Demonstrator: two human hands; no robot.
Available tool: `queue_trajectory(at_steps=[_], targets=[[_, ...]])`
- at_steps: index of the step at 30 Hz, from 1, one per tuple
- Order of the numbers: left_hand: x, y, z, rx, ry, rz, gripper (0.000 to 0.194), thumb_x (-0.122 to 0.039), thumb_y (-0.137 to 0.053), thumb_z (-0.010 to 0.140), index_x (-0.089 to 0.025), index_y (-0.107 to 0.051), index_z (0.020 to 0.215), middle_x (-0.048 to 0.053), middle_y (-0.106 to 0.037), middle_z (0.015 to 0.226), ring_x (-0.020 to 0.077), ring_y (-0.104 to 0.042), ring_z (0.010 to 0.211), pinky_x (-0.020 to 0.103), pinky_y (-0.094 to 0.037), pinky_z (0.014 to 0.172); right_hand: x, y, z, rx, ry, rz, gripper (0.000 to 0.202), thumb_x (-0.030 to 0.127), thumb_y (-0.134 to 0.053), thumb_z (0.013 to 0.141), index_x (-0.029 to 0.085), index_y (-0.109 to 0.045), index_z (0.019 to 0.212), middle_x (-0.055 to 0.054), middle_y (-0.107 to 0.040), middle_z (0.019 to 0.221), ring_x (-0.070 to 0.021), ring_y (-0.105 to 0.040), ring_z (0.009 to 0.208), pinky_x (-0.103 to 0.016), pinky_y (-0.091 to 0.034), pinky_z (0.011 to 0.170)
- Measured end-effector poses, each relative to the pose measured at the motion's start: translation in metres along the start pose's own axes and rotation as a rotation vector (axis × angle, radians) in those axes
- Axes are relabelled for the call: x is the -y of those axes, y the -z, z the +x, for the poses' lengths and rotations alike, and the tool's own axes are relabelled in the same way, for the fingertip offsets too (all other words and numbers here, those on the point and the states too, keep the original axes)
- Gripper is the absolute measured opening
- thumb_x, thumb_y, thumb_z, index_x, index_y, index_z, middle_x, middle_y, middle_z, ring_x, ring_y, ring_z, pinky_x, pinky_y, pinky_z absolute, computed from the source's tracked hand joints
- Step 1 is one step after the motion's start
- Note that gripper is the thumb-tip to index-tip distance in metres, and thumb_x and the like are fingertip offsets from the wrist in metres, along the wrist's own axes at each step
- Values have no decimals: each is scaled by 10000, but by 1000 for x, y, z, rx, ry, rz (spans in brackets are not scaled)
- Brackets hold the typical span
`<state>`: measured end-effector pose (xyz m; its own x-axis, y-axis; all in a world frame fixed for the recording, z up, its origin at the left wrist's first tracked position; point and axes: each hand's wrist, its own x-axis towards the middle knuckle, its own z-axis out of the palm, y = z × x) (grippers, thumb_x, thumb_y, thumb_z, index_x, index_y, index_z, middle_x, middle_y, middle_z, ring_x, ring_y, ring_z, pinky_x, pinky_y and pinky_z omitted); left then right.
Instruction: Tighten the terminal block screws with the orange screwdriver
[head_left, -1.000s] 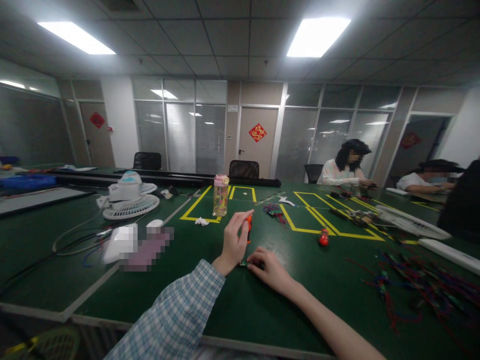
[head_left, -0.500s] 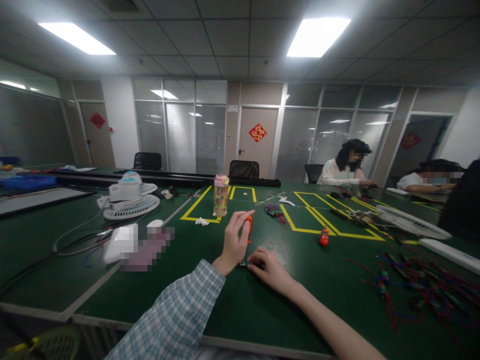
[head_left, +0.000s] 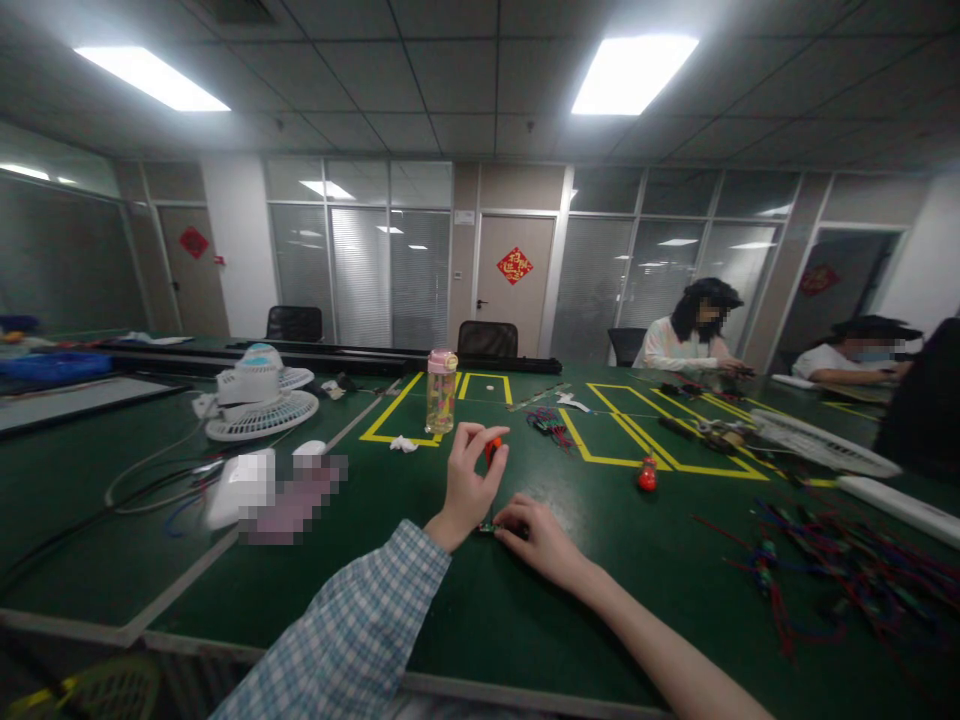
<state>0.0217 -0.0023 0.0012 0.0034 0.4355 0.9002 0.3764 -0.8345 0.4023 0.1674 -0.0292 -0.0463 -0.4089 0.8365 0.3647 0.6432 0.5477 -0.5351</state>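
My left hand point(head_left: 472, 485) is closed around an upright screwdriver with an orange-red handle point(head_left: 493, 452), its thin shaft pointing down. Under the tip lies a small green circuit board point(head_left: 487, 528) on the green table point(head_left: 450, 610). My right hand point(head_left: 536, 535) rests on the table just right of the board, its fingertips pinched on the board's right edge. The screwdriver's lower end and part of the board are small and partly hidden by my fingers.
A pink-lidded bottle point(head_left: 441, 392) and crumpled tissue point(head_left: 403, 444) are ahead. White fans point(head_left: 262, 412) stand left. Rightward are a red object point(head_left: 648, 475), tangled wired boards point(head_left: 847, 560) and a white strip point(head_left: 900, 510). Two people point(head_left: 694, 330) sit at the far right side.
The orange-red handle has turned or tilted within my left hand's fingers, and less of it shows. The left fingers have shifted slightly. My right hand has stayed in place.
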Motion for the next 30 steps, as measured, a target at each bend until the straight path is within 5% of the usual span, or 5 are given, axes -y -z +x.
queue_trajectory(at_steps=[6,15,22,30], targets=[[0,2,0,56,9,-108,307,-181,-351,958,-201,-580,1161,59,-579,1047,154,-551,971,285,-446,856,-5,-2,0,-11,26,7,126,155,-590,808,162,-702,866,-34,-582,824,-137,-567,724,-230,-440,672],[-3,1,0,-6,-4,-12,207,-213,-501,902,-213,-627,1065,30,-492,915,144,-527,875,271,-450,808,-1,0,0,-4,18,-21,138,140,-587,799,172,-705,865,-35,-591,825,-140,-567,732,-232,-444,670],[-4,4,2,45,12,-76,320,-175,-342,959,-208,-582,1169,60,-556,1047,152,-547,974,279,-452,850,-5,-2,0,-10,32,-13,134,138,-589,801,162,-704,866,-34,-584,816,-137,-564,722,-227,-434,661],[-2,0,1,-12,5,-15,218,-211,-510,900,-215,-612,1092,32,-501,923,147,-529,880,280,-452,817,-6,-2,0,-9,27,3,148,134,-577,804,158,-707,871,-37,-581,822,-132,-564,710,-230,-438,665]])
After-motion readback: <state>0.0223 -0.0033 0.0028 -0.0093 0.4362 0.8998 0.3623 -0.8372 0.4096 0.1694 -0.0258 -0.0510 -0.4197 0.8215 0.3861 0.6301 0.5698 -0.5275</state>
